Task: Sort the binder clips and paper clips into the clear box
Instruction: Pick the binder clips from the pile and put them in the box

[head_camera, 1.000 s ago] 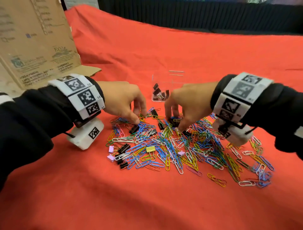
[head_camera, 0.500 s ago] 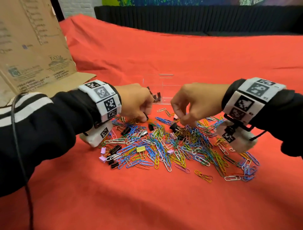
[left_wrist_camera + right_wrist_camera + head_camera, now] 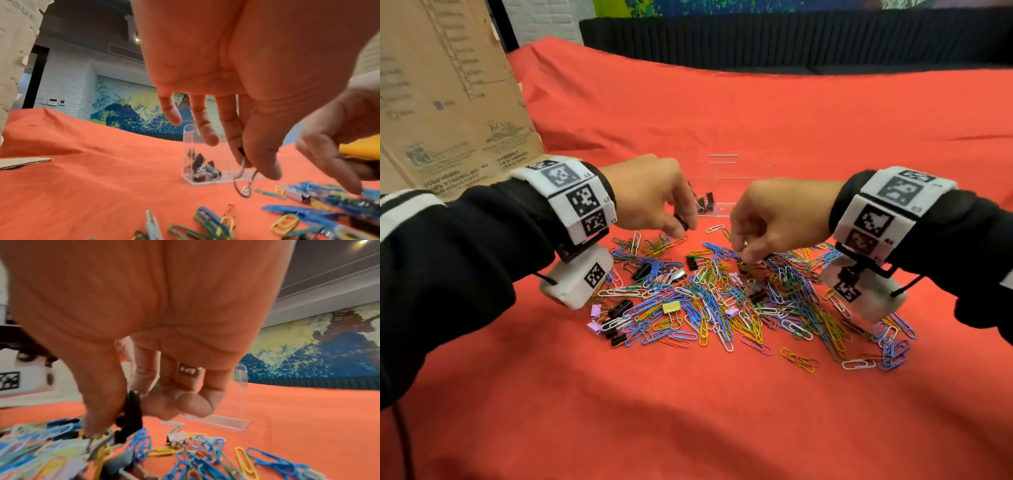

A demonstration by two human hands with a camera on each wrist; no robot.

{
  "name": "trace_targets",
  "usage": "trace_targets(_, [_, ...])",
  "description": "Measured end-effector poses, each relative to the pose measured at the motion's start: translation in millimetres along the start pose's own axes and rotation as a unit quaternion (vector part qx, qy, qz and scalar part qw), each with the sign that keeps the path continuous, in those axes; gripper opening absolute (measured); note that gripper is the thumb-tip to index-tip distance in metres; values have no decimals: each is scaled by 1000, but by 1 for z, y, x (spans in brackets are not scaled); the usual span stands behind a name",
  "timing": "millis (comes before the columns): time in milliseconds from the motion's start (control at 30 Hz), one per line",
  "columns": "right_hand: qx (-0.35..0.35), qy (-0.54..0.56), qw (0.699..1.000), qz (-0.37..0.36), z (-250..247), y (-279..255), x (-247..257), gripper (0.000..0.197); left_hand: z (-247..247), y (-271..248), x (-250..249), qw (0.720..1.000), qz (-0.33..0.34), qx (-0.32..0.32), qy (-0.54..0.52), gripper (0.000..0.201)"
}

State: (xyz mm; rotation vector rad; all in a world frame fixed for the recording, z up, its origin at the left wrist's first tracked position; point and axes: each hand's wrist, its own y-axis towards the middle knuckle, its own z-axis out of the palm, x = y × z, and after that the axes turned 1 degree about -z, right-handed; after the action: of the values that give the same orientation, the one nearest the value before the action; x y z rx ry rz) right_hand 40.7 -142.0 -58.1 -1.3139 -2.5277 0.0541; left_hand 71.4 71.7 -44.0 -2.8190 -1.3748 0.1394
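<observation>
A pile of coloured paper clips and binder clips [image 3: 722, 301] lies on the red cloth. Behind it stands the clear box [image 3: 739, 192] [image 3: 189, 146] [image 3: 226, 420], with several black binder clips [image 3: 703, 202] [image 3: 202, 168] in its left part. My left hand [image 3: 681, 226] [image 3: 246, 159] hovers just left of the box and pinches a black binder clip [image 3: 680, 220] by its wire handle [image 3: 243, 183]. My right hand [image 3: 751, 255] [image 3: 131, 410] is over the pile's far middle, thumb and fingers pinching another black binder clip [image 3: 131, 417].
A cardboard box [image 3: 448, 102] stands at the back left, close to my left forearm. A dark ribbed barrier [image 3: 791, 41] runs along the far edge of the red cloth [image 3: 688, 411]. A yellow binder clip [image 3: 671, 307] and purple ones [image 3: 595, 310] lie at the pile's near left.
My left hand has risen from the pile with a black binder clip and moved right toward the box. My right hand has stayed over the pile's middle, pinching a black clip.
</observation>
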Motion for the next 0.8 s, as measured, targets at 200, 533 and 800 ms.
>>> trace_targets(200, [-21, 85, 995, 52, -15, -13, -16, 20, -5, -3, -7, 994, 24, 53, -90, 11])
trace_targets(533, [-58, 0, 992, 115, -1, 2, -7, 12, 6, 0, -21, 995, -23, 93, 0, 22])
trace_targets(800, [-44, -90, 990, 104, 14, 16, -5, 23, 26, 5, -21, 991, -13, 114, 68, 30])
